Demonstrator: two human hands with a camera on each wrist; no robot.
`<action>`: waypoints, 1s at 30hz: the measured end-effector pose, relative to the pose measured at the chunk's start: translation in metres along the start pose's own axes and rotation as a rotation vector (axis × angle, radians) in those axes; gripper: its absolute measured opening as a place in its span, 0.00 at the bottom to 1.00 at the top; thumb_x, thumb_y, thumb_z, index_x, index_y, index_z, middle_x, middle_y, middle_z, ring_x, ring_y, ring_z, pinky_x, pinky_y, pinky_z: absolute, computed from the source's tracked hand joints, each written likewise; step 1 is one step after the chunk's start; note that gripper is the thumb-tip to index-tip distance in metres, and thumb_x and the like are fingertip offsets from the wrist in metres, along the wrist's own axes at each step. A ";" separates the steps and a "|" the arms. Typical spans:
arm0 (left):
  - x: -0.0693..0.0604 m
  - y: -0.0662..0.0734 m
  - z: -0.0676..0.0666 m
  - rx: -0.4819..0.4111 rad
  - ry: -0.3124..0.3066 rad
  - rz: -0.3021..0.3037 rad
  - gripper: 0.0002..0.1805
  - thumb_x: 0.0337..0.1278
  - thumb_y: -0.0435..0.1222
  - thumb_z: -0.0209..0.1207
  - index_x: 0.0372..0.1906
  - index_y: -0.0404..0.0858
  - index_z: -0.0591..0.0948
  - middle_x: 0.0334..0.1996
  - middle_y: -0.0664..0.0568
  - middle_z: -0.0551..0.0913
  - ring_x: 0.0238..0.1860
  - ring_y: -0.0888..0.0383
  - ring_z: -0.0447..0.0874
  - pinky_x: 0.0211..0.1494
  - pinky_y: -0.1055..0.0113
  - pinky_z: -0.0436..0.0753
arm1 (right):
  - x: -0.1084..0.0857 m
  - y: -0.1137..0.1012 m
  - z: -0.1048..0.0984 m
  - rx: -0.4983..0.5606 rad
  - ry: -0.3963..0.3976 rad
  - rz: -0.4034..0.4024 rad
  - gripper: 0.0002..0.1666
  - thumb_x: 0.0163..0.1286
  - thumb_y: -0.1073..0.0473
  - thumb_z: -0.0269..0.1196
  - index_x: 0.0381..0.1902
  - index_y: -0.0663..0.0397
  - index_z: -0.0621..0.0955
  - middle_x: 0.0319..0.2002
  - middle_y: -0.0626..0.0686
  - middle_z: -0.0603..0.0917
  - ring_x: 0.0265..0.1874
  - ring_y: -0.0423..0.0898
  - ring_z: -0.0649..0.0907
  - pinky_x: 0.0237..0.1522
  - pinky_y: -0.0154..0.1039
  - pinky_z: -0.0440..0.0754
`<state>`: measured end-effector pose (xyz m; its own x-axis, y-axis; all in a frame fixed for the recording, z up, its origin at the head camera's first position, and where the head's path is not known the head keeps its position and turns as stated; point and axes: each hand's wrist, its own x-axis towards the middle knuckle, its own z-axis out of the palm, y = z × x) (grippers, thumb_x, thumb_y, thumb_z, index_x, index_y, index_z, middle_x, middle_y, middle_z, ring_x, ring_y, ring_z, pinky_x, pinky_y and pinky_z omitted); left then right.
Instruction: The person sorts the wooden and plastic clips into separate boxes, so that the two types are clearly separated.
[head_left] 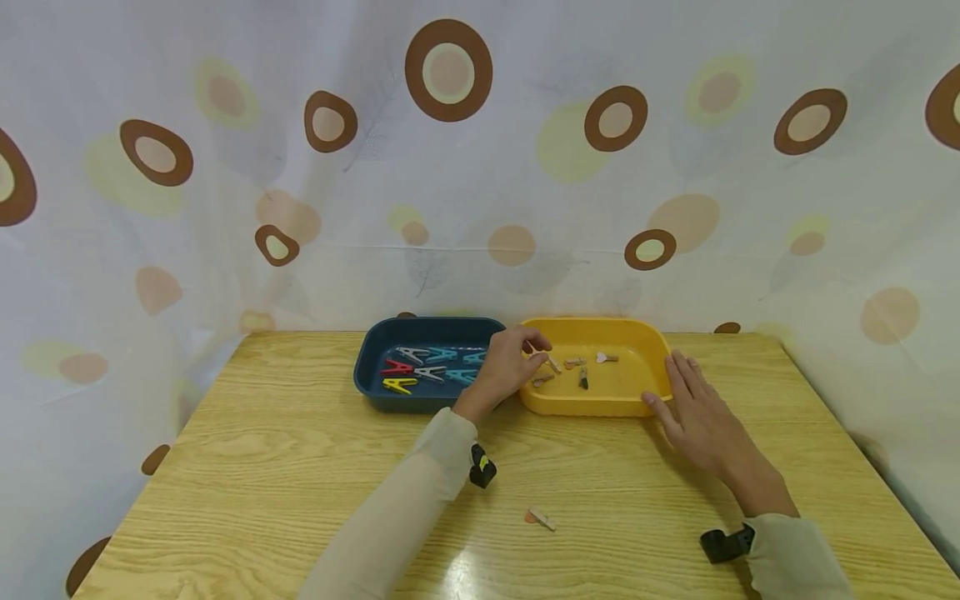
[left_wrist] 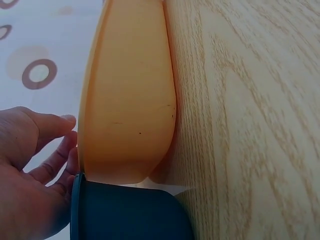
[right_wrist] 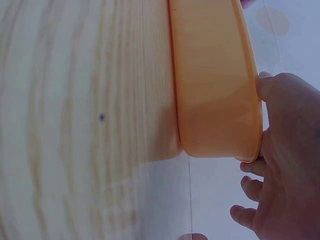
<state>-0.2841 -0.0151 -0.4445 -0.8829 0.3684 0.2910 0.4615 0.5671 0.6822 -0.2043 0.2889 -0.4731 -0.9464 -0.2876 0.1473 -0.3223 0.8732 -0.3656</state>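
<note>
My left hand [head_left: 510,362] reaches over the left end of a yellow plastic tray [head_left: 600,407], its thumb and fingertips a little apart above small wooden clothespins [head_left: 554,364]. I make out nothing held between them; in the left wrist view the same hand [left_wrist: 30,165] is partly behind the rims. On the tray's right front corner rests my right hand [head_left: 701,425], fingers extended along the side and thumb at the front rim. The right wrist view shows that hand [right_wrist: 285,155] touching the tray wall [right_wrist: 220,100]. More mini clothespins, one with a white heart [head_left: 602,357], lie inside.
A dark blue tray [head_left: 401,406] stands left of the yellow one, holding several plastic clothespins, among them a red one [head_left: 397,367] and a yellow one [head_left: 400,385]. One small wooden clothespin [head_left: 542,518] lies on the wooden table [head_left: 262,467] in front. A patterned curtain [head_left: 480,183] hangs behind.
</note>
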 end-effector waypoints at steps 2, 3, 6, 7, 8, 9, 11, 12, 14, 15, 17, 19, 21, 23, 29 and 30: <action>-0.001 0.000 -0.001 -0.007 0.000 0.007 0.06 0.69 0.30 0.63 0.45 0.36 0.88 0.42 0.48 0.86 0.47 0.51 0.83 0.52 0.62 0.82 | 0.000 0.000 0.000 0.000 0.002 -0.002 0.48 0.85 0.41 0.44 0.80 0.72 0.43 0.81 0.71 0.41 0.79 0.68 0.42 0.76 0.64 0.43; -0.001 -0.001 -0.001 -0.014 -0.001 0.012 0.06 0.69 0.30 0.63 0.46 0.35 0.88 0.43 0.48 0.86 0.47 0.51 0.83 0.52 0.61 0.82 | 0.000 -0.001 0.000 0.000 0.002 -0.003 0.48 0.85 0.41 0.44 0.80 0.72 0.43 0.80 0.71 0.42 0.79 0.68 0.42 0.76 0.64 0.43; -0.004 -0.001 -0.003 -0.028 -0.007 0.018 0.06 0.69 0.30 0.63 0.46 0.35 0.87 0.43 0.48 0.86 0.47 0.51 0.82 0.52 0.62 0.82 | 0.000 -0.002 -0.001 -0.004 0.006 -0.007 0.48 0.85 0.41 0.44 0.80 0.73 0.44 0.80 0.71 0.42 0.79 0.68 0.42 0.76 0.64 0.43; -0.005 -0.001 -0.004 -0.030 -0.007 0.022 0.06 0.69 0.31 0.63 0.46 0.35 0.87 0.43 0.48 0.86 0.47 0.51 0.83 0.52 0.62 0.82 | 0.001 -0.002 -0.001 -0.005 0.007 -0.008 0.48 0.85 0.41 0.44 0.80 0.73 0.44 0.80 0.71 0.42 0.79 0.68 0.42 0.76 0.63 0.43; -0.006 -0.001 -0.005 -0.031 -0.011 0.023 0.06 0.69 0.31 0.64 0.46 0.35 0.87 0.43 0.48 0.86 0.47 0.51 0.82 0.52 0.62 0.82 | 0.001 -0.002 -0.001 -0.008 0.008 -0.009 0.48 0.85 0.41 0.44 0.80 0.73 0.44 0.80 0.71 0.42 0.79 0.68 0.42 0.76 0.63 0.43; -0.007 -0.001 -0.006 -0.032 -0.014 0.024 0.07 0.69 0.31 0.64 0.46 0.35 0.87 0.43 0.48 0.86 0.47 0.50 0.82 0.52 0.62 0.82 | 0.001 -0.002 -0.001 -0.011 0.010 -0.009 0.48 0.85 0.41 0.44 0.80 0.73 0.44 0.80 0.71 0.42 0.79 0.67 0.42 0.76 0.63 0.43; -0.009 -0.001 -0.008 -0.030 -0.021 0.023 0.07 0.69 0.31 0.63 0.47 0.35 0.87 0.43 0.48 0.86 0.48 0.50 0.82 0.52 0.62 0.81 | 0.001 -0.002 0.000 -0.020 0.013 -0.009 0.48 0.85 0.41 0.44 0.80 0.73 0.44 0.80 0.71 0.42 0.79 0.67 0.42 0.77 0.63 0.43; -0.011 0.000 -0.009 -0.033 -0.026 0.022 0.07 0.70 0.31 0.63 0.47 0.35 0.87 0.43 0.48 0.86 0.48 0.50 0.82 0.52 0.62 0.81 | 0.001 -0.002 0.000 -0.024 0.012 -0.006 0.48 0.85 0.40 0.44 0.80 0.73 0.44 0.80 0.71 0.43 0.79 0.67 0.43 0.77 0.63 0.43; -0.014 0.000 -0.011 -0.049 -0.036 0.022 0.07 0.70 0.32 0.63 0.48 0.35 0.87 0.44 0.48 0.86 0.48 0.48 0.82 0.52 0.61 0.81 | 0.001 -0.002 0.000 -0.031 0.009 -0.001 0.48 0.84 0.40 0.44 0.80 0.73 0.44 0.80 0.71 0.43 0.79 0.68 0.43 0.77 0.63 0.43; -0.016 0.001 -0.012 -0.062 -0.041 0.021 0.08 0.70 0.32 0.63 0.48 0.34 0.87 0.44 0.48 0.85 0.49 0.48 0.82 0.52 0.61 0.81 | 0.001 -0.002 0.000 -0.034 0.007 0.001 0.48 0.84 0.40 0.44 0.80 0.73 0.44 0.80 0.72 0.43 0.79 0.68 0.43 0.77 0.63 0.44; -0.020 0.002 -0.014 -0.079 -0.052 0.020 0.08 0.70 0.32 0.63 0.48 0.35 0.87 0.44 0.49 0.85 0.48 0.48 0.82 0.50 0.62 0.81 | 0.000 -0.002 0.000 -0.036 0.004 0.005 0.48 0.84 0.40 0.44 0.80 0.73 0.44 0.80 0.72 0.43 0.79 0.68 0.43 0.76 0.63 0.44; -0.025 0.004 -0.016 -0.101 -0.065 0.024 0.07 0.70 0.32 0.63 0.48 0.37 0.87 0.44 0.50 0.86 0.47 0.50 0.82 0.48 0.64 0.82 | 0.000 -0.003 0.000 -0.036 0.003 0.007 0.48 0.84 0.39 0.44 0.80 0.73 0.44 0.80 0.71 0.43 0.79 0.68 0.43 0.76 0.64 0.45; -0.029 0.005 -0.018 -0.113 -0.071 0.037 0.07 0.70 0.32 0.63 0.48 0.38 0.87 0.44 0.51 0.86 0.45 0.52 0.82 0.45 0.67 0.82 | 0.000 -0.003 0.000 -0.035 0.006 0.005 0.48 0.84 0.40 0.44 0.80 0.73 0.44 0.80 0.71 0.43 0.79 0.68 0.43 0.76 0.64 0.45; -0.033 0.007 -0.020 -0.124 -0.079 0.054 0.07 0.70 0.32 0.64 0.48 0.38 0.87 0.45 0.51 0.87 0.43 0.54 0.82 0.44 0.68 0.81 | -0.001 -0.003 -0.001 -0.034 0.011 0.001 0.48 0.84 0.40 0.44 0.80 0.74 0.45 0.80 0.72 0.43 0.79 0.68 0.44 0.76 0.64 0.45; -0.045 0.012 -0.026 -0.183 -0.095 0.073 0.09 0.69 0.32 0.64 0.49 0.34 0.87 0.46 0.47 0.87 0.43 0.52 0.83 0.45 0.67 0.81 | 0.000 -0.002 0.000 -0.028 0.026 -0.012 0.47 0.85 0.41 0.45 0.79 0.74 0.46 0.80 0.73 0.45 0.79 0.69 0.45 0.77 0.63 0.44; -0.047 0.013 -0.026 -0.199 -0.099 0.074 0.09 0.69 0.31 0.64 0.49 0.33 0.86 0.47 0.46 0.87 0.43 0.51 0.83 0.45 0.67 0.82 | -0.001 -0.002 0.000 -0.026 0.023 -0.010 0.47 0.85 0.41 0.45 0.79 0.74 0.45 0.80 0.73 0.44 0.79 0.68 0.44 0.77 0.62 0.44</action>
<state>-0.2389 -0.0447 -0.4317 -0.8303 0.4793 0.2845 0.4897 0.3834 0.7831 -0.2032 0.2873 -0.4726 -0.9422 -0.2874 0.1723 -0.3307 0.8803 -0.3401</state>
